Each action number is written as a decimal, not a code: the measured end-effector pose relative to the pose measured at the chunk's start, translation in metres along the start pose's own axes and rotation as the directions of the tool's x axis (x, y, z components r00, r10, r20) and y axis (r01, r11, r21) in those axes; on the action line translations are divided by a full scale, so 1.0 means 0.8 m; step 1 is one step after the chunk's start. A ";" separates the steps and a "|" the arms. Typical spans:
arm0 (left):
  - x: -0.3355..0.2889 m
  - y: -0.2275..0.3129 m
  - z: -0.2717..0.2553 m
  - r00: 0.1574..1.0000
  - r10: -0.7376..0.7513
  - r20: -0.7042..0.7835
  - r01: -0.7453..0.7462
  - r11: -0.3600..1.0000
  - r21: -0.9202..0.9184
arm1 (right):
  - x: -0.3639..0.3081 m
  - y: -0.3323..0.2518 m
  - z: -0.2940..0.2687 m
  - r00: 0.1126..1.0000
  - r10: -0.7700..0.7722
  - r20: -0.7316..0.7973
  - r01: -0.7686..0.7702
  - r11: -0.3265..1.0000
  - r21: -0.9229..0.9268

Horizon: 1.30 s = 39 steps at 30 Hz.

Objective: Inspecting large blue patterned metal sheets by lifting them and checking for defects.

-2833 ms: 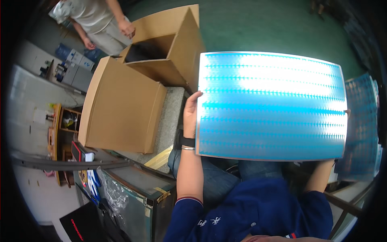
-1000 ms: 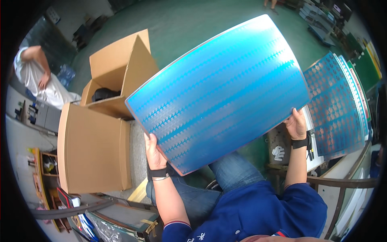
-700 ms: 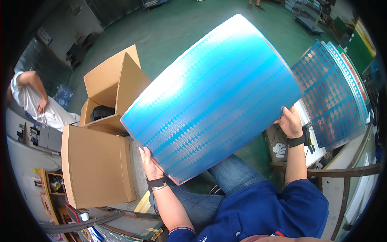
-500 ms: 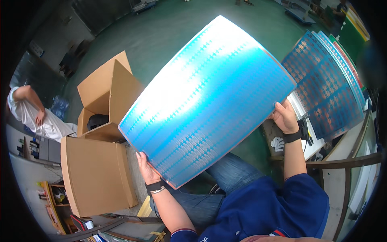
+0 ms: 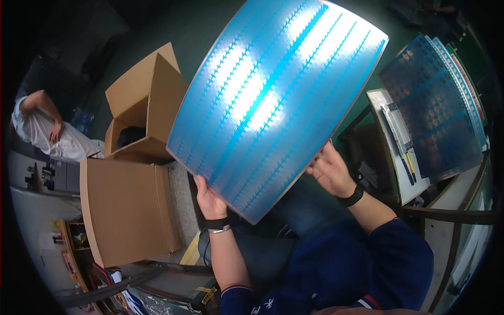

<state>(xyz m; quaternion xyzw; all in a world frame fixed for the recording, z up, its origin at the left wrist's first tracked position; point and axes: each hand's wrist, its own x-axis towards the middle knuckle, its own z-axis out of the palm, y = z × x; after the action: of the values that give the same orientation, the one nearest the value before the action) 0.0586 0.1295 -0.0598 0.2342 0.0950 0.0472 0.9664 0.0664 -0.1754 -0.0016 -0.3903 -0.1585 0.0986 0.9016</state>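
A large thin blue sheet (image 5: 247, 105), glossy and printed with rows of small repeated marks, is held up tilted in front of me, its top end cut off by the picture's edge. My left hand (image 5: 211, 199) grips its lower left edge, thumb on the near face and the other fingers hidden behind. At the lower right edge is my right hand (image 5: 333, 172), slightly blurred, with fingertips at the rim and partly behind it. Bright reflections wash out parts of the sheet's surface.
An open cardboard box (image 5: 128, 121) and a large carton panel (image 5: 128, 210) stand at left. A person in white (image 5: 55, 131) is beyond them. To the right, a narrow white table (image 5: 401, 163) carries a yellow pencil (image 5: 410, 167), beside several upright printed sheets (image 5: 433, 110).
The sheet has moved up and turned steeper, its top leaving the picture. My right hand has shifted left and down along its edge. My left hand has moved slightly right and up.
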 end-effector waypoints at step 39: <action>0.005 0.021 0.050 0.996 0.070 -0.054 0.021 0.405 0.914 | 0.254 0.244 -0.225 0.858 -0.246 -0.451 -0.287 0.500 -0.817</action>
<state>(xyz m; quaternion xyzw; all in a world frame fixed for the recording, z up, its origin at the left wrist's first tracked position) 0.0697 0.1269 -0.0181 0.7222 0.1422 0.0119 0.6768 0.3099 -0.1035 -0.2187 -0.8004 0.0652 -0.0911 0.5888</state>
